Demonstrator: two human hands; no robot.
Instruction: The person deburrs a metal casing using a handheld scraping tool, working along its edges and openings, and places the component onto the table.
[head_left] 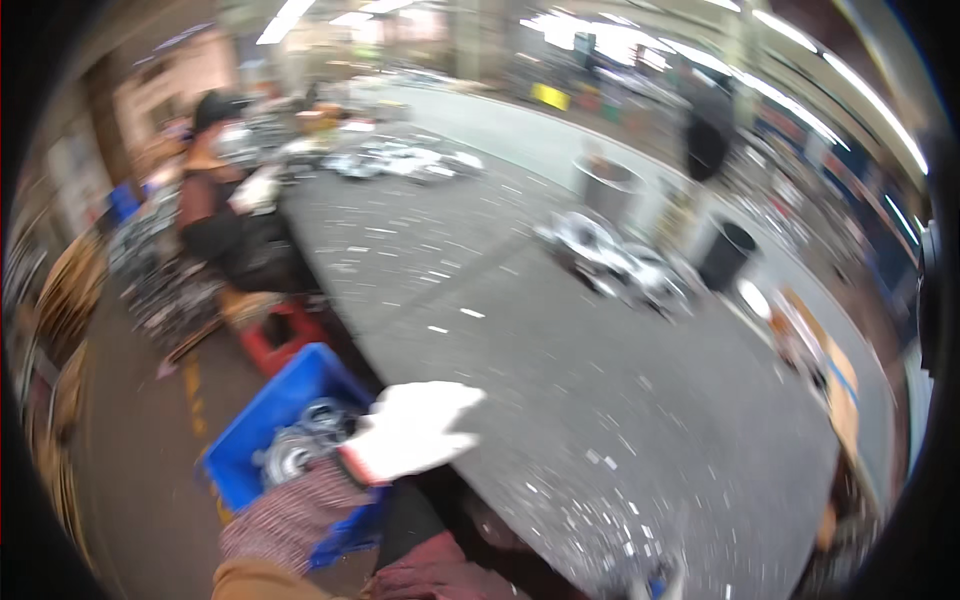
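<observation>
My left hand [415,430], in a white glove with a red cuff, reaches over the near edge of the grey table [600,400]. Its fingers are stretched out and hold nothing. Below that wrist is a blue bin [235,465] with several shiny ring-shaped metal parts [295,450] in it. At the lower edge, a pale blurred shape appears to be part of my right hand [674,582], beside a shiny piece with a blue spot. Its fingers are too smeared to read. Small bright metal chips are scattered over the tabletop.
Silvery metal parts [620,265] lie in a heap near a grey cylinder [607,190] and a dark bin [727,255]. More parts [400,160] lie at the far end. A co-worker [215,190] is at the table's left side, near a red crate [280,340]. Cardboard [825,370] stands at right.
</observation>
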